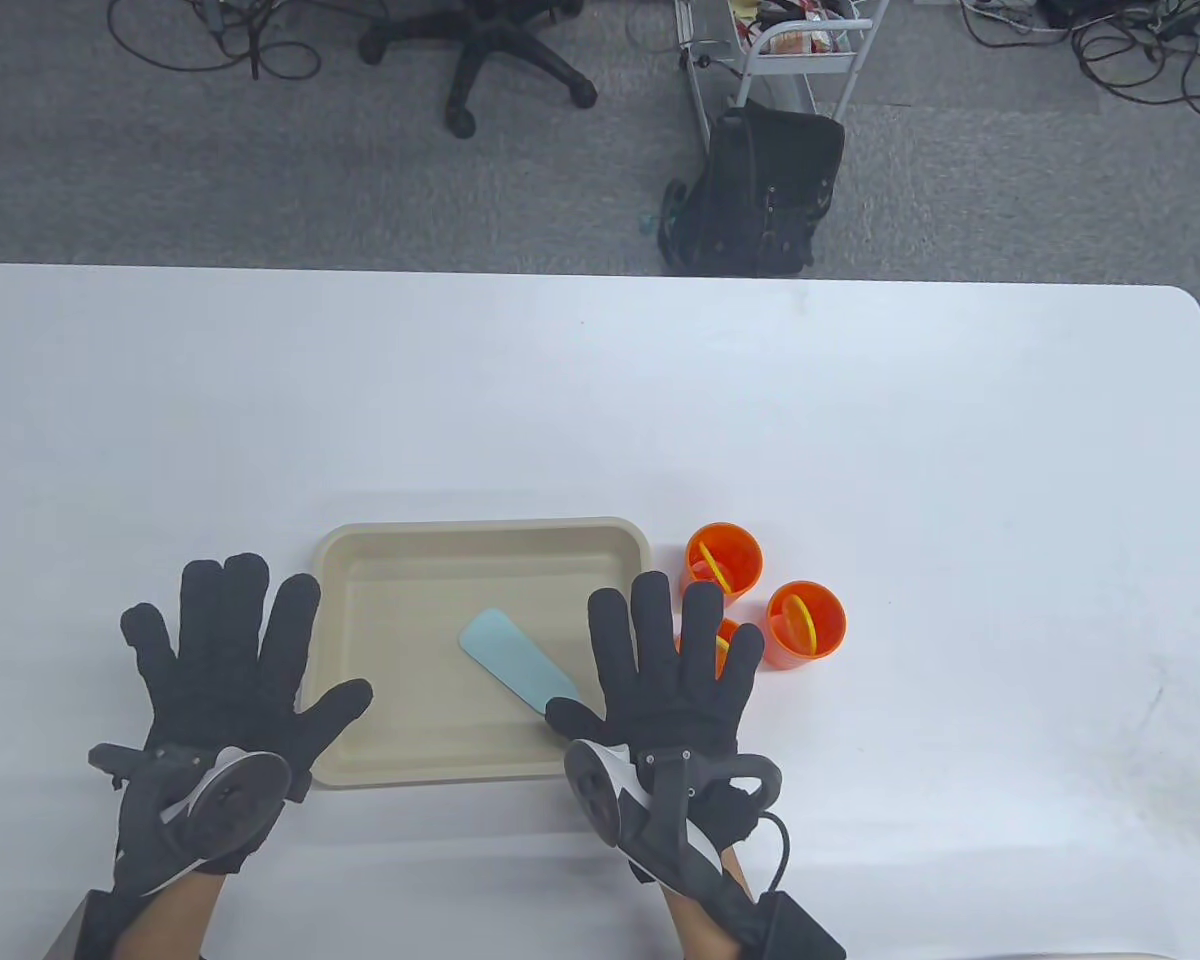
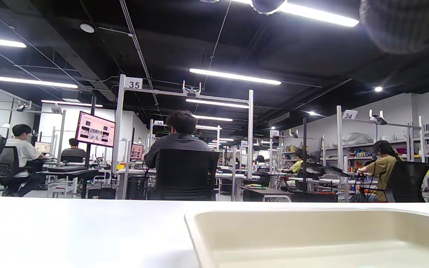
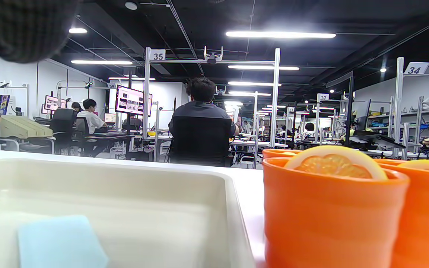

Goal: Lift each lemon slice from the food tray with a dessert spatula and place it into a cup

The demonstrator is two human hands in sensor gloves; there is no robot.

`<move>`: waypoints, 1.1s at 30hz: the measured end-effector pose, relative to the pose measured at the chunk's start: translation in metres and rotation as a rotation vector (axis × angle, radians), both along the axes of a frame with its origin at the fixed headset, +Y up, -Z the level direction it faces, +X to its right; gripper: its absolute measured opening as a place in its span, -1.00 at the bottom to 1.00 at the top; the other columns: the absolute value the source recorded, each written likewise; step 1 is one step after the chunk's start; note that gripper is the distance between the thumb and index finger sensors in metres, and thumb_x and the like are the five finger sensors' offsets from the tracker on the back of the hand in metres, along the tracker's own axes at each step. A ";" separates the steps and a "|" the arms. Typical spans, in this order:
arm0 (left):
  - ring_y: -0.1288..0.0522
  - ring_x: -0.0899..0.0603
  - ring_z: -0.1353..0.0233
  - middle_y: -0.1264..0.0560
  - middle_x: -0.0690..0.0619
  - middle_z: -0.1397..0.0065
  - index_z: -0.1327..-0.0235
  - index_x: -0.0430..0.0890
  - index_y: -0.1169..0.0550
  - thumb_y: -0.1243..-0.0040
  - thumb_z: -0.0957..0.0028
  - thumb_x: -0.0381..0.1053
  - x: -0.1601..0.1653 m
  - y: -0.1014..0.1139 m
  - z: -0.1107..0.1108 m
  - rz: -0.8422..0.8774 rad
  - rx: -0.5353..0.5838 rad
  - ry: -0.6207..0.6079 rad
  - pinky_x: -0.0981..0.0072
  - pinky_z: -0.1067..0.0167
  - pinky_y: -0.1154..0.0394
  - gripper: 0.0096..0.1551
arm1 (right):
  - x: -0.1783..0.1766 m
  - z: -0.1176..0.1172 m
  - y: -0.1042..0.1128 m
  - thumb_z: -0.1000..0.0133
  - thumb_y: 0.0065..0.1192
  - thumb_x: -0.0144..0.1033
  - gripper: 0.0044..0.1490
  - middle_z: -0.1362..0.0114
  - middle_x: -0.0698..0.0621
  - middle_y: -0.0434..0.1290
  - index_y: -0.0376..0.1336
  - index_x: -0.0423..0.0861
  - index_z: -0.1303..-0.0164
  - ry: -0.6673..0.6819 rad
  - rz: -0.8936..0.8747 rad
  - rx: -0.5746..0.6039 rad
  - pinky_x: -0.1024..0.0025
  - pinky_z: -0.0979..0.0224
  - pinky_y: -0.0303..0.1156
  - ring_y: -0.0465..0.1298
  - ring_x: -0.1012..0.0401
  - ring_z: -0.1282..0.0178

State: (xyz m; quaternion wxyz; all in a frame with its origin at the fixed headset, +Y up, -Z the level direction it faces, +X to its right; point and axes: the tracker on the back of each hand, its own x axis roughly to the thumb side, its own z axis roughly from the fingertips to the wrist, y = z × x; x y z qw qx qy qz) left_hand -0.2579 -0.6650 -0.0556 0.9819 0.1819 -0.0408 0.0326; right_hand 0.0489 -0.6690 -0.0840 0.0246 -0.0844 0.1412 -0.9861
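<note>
A beige food tray [image 1: 390, 560] lies on the white table with no lemon slice showing in it. The light-blue spatula blade [image 1: 515, 672] rests in the tray's right half; its handle is hidden under my right hand [image 1: 675, 660], which lies flat with fingers spread over the tray's right rim. Three orange cups stand right of the tray: the far cup [image 1: 724, 556], the right cup [image 1: 806, 622], and a near cup [image 1: 728, 632] partly behind my fingers. A lemon slice [image 3: 335, 163] stands in the near cup [image 3: 326, 223]. My left hand [image 1: 240, 650] lies flat left of the tray, holding nothing.
The white table [image 1: 860, 420] stretches far beyond the tray and to the right. Past its far edge on the floor are an office chair [image 1: 480, 50], a black bag [image 1: 760, 190] and a wire cart [image 1: 800, 50]. People sit at desks in the wrist views.
</note>
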 end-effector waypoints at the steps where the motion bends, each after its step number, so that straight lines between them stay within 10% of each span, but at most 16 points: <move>1: 0.27 -0.39 -0.81 0.25 -0.08 -0.87 -0.78 0.19 0.09 -0.12 -0.02 0.63 0.000 0.000 0.000 -0.005 -0.001 0.001 -0.60 -0.51 0.32 0.21 | -0.001 0.000 0.000 0.04 0.22 0.39 0.34 -0.84 -0.05 -0.31 -0.35 0.11 -0.73 0.002 0.002 0.001 -0.43 -0.60 -0.41 -0.42 -0.21 -0.79; 33: 0.19 -0.40 -0.80 0.17 -0.12 -0.87 -0.78 0.14 0.06 -0.10 -0.05 0.60 0.005 -0.004 0.000 -0.030 -0.031 0.001 -0.57 -0.51 0.30 0.18 | 0.000 0.004 -0.004 0.01 0.21 0.35 0.29 -0.84 -0.07 -0.24 -0.31 0.09 -0.74 0.025 0.005 -0.052 -0.42 -0.65 -0.28 -0.30 -0.23 -0.82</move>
